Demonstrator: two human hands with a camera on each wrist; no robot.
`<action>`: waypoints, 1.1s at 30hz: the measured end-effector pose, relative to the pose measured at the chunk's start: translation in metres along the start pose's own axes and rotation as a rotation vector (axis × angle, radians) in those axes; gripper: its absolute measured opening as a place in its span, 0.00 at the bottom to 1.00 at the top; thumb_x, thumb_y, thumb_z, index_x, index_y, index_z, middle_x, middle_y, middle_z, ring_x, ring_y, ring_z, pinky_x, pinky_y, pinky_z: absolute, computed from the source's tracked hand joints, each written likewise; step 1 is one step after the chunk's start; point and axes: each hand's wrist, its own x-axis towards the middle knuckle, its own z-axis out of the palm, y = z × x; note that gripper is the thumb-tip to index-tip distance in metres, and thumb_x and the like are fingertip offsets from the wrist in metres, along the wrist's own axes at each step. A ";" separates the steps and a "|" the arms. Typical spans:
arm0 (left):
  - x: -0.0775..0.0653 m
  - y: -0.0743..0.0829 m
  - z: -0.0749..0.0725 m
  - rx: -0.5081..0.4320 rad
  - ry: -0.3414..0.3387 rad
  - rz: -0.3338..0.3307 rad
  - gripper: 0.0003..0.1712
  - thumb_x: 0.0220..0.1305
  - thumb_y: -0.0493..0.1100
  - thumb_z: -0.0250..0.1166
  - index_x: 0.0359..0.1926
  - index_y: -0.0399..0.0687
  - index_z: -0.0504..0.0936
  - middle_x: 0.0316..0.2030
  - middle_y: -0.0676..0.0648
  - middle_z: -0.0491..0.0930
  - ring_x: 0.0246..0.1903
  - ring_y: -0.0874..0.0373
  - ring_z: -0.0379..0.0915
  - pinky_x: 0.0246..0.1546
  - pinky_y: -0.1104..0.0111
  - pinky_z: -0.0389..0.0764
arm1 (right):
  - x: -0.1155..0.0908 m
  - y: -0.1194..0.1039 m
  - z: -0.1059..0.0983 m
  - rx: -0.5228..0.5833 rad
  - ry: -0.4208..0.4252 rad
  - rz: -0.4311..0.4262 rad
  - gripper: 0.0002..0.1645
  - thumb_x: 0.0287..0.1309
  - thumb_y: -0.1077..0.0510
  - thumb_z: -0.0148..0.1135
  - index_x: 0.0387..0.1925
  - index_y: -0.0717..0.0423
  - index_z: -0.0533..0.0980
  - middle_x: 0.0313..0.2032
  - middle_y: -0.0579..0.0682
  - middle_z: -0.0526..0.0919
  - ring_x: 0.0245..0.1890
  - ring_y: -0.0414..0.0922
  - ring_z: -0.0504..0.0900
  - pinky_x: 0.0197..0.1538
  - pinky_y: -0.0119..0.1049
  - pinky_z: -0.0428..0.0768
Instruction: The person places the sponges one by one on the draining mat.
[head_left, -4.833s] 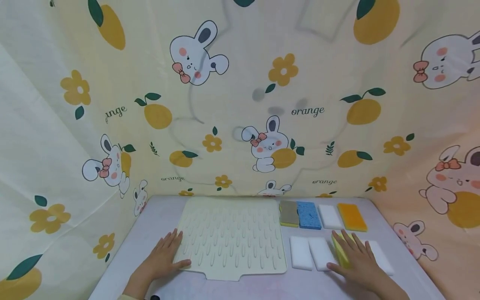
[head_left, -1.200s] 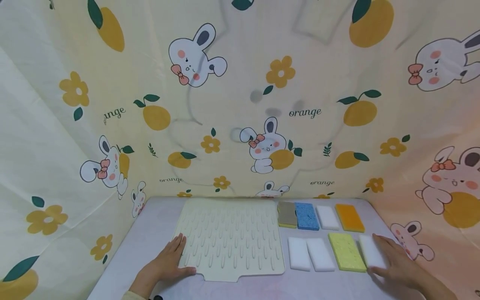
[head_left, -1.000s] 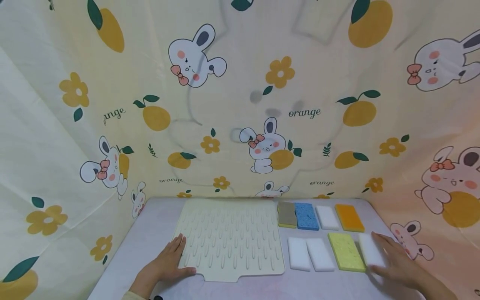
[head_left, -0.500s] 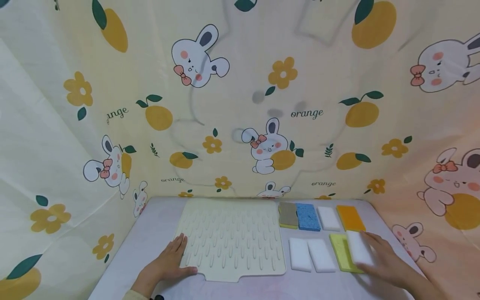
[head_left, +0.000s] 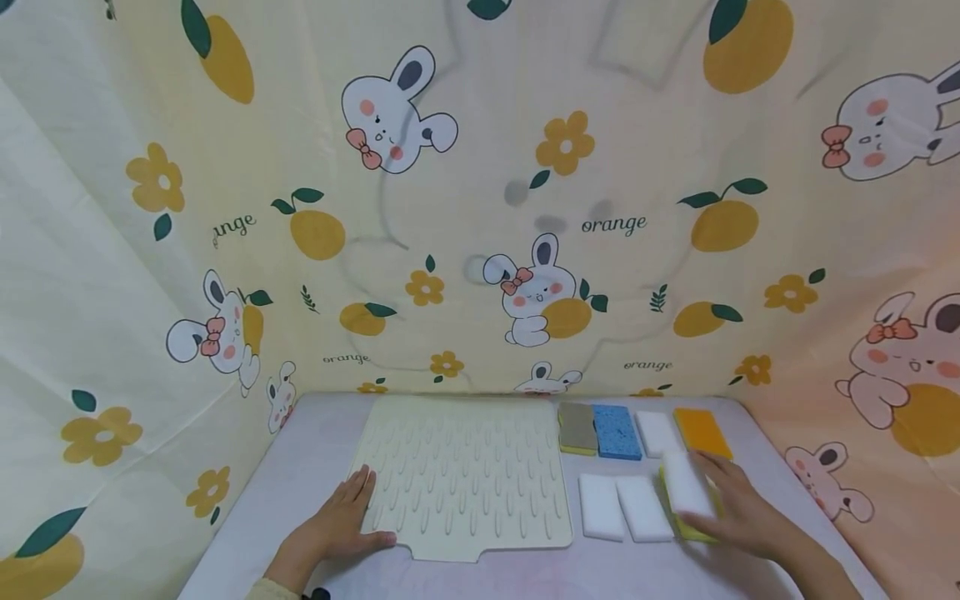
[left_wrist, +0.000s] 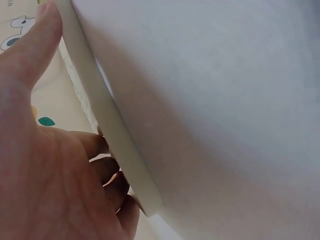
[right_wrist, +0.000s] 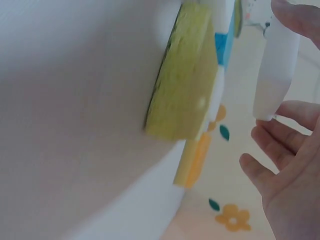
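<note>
My right hand (head_left: 738,508) pinches a white sponge (head_left: 687,483) between thumb and fingertips. In the head view this sponge overlaps a yellow-green sponge (head_left: 699,531); the right wrist view shows it held up off the table, apart from the yellow-green sponge (right_wrist: 180,80) lying there. My left hand (head_left: 337,521) rests at the left edge of a cream drying mat (head_left: 465,475) with raised ribs. In the left wrist view, its thumb and fingers touch the rim of the mat (left_wrist: 107,110).
Two white sponges (head_left: 602,507) lie between the mat and the yellow-green one. Behind them are a grey-and-yellow sponge (head_left: 578,428), a blue sponge (head_left: 617,432), another white sponge (head_left: 657,433) and an orange sponge (head_left: 702,432). A patterned curtain (head_left: 465,167) stands around the table.
My right hand left the yellow-green sponge, took hold of the white sponge at the row's right end, lifted it and carried it left over the yellow-green one. My left hand stays at the mat.
</note>
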 end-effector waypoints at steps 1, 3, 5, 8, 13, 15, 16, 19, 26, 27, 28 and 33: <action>0.000 -0.001 0.000 0.004 0.000 0.000 0.72 0.60 0.75 0.72 0.81 0.25 0.54 0.82 0.26 0.49 0.83 0.31 0.44 0.83 0.41 0.51 | 0.002 -0.004 0.000 0.006 -0.003 0.002 0.66 0.53 0.38 0.83 0.78 0.71 0.61 0.71 0.80 0.61 0.66 0.79 0.65 0.57 0.85 0.71; 0.001 -0.002 0.000 0.008 -0.001 0.001 0.72 0.60 0.75 0.72 0.81 0.25 0.53 0.82 0.26 0.48 0.83 0.31 0.44 0.83 0.41 0.51 | 0.006 -0.012 0.000 0.019 -0.020 0.016 0.66 0.53 0.37 0.83 0.79 0.70 0.60 0.72 0.80 0.60 0.67 0.79 0.64 0.58 0.85 0.72; 0.001 -0.002 -0.001 0.010 -0.003 0.001 0.72 0.61 0.75 0.72 0.82 0.25 0.53 0.82 0.26 0.48 0.83 0.31 0.44 0.83 0.41 0.52 | 0.011 -0.019 0.002 0.026 -0.023 0.016 0.66 0.54 0.36 0.82 0.79 0.69 0.60 0.73 0.79 0.59 0.67 0.78 0.64 0.58 0.84 0.72; 0.001 -0.002 -0.001 0.014 -0.007 -0.004 0.72 0.61 0.75 0.72 0.82 0.26 0.53 0.83 0.26 0.48 0.83 0.31 0.44 0.83 0.42 0.52 | 0.017 -0.027 0.008 0.028 -0.019 0.004 0.67 0.53 0.35 0.83 0.79 0.68 0.61 0.74 0.77 0.60 0.69 0.77 0.63 0.59 0.83 0.72; 0.001 -0.003 -0.001 0.012 -0.015 -0.013 0.72 0.60 0.76 0.71 0.82 0.27 0.53 0.83 0.27 0.47 0.83 0.32 0.43 0.83 0.42 0.51 | 0.027 -0.039 0.018 0.041 -0.062 0.039 0.69 0.53 0.32 0.81 0.81 0.65 0.59 0.75 0.75 0.60 0.69 0.77 0.63 0.59 0.82 0.73; 0.000 -0.002 -0.002 0.011 -0.016 -0.014 0.72 0.60 0.76 0.71 0.82 0.27 0.53 0.83 0.27 0.47 0.83 0.32 0.43 0.83 0.42 0.51 | 0.031 -0.043 0.022 0.052 -0.073 0.040 0.69 0.54 0.31 0.80 0.81 0.65 0.58 0.75 0.75 0.60 0.70 0.76 0.63 0.60 0.82 0.73; 0.000 -0.001 -0.002 0.010 -0.017 -0.015 0.72 0.60 0.76 0.71 0.82 0.27 0.53 0.83 0.27 0.47 0.83 0.32 0.43 0.83 0.42 0.51 | 0.032 -0.045 0.024 0.061 -0.071 0.032 0.69 0.54 0.31 0.80 0.81 0.65 0.58 0.75 0.74 0.60 0.70 0.76 0.63 0.62 0.81 0.72; -0.001 0.000 -0.003 0.011 -0.016 -0.014 0.72 0.60 0.76 0.71 0.82 0.27 0.53 0.83 0.27 0.48 0.83 0.32 0.43 0.83 0.42 0.51 | 0.038 -0.051 0.031 0.077 -0.048 -0.010 0.69 0.53 0.32 0.81 0.81 0.66 0.59 0.75 0.74 0.61 0.71 0.74 0.64 0.64 0.80 0.71; 0.000 0.000 -0.005 0.010 -0.016 -0.008 0.72 0.60 0.76 0.71 0.82 0.26 0.53 0.83 0.27 0.48 0.83 0.32 0.43 0.83 0.42 0.51 | 0.050 -0.067 0.049 0.081 -0.016 -0.039 0.70 0.53 0.32 0.82 0.81 0.66 0.58 0.75 0.75 0.62 0.72 0.74 0.65 0.66 0.77 0.72; 0.000 -0.001 -0.005 0.007 -0.017 -0.003 0.72 0.60 0.76 0.71 0.82 0.26 0.53 0.83 0.26 0.47 0.83 0.31 0.43 0.83 0.42 0.51 | 0.052 -0.070 0.051 0.085 -0.019 -0.030 0.70 0.52 0.32 0.82 0.82 0.65 0.58 0.76 0.74 0.61 0.72 0.74 0.64 0.67 0.76 0.72; 0.000 -0.001 -0.004 0.002 -0.018 0.003 0.72 0.60 0.76 0.71 0.82 0.26 0.53 0.83 0.26 0.47 0.83 0.31 0.43 0.83 0.41 0.51 | 0.054 -0.073 0.054 0.087 -0.021 -0.025 0.71 0.52 0.31 0.82 0.82 0.65 0.58 0.76 0.74 0.61 0.73 0.73 0.64 0.68 0.76 0.72; 0.000 -0.004 -0.001 -0.027 -0.028 0.031 0.74 0.60 0.77 0.70 0.81 0.24 0.51 0.82 0.24 0.46 0.82 0.27 0.41 0.82 0.37 0.49 | 0.063 -0.086 0.066 0.081 -0.012 -0.026 0.71 0.52 0.33 0.83 0.82 0.64 0.57 0.78 0.71 0.60 0.74 0.72 0.64 0.69 0.74 0.72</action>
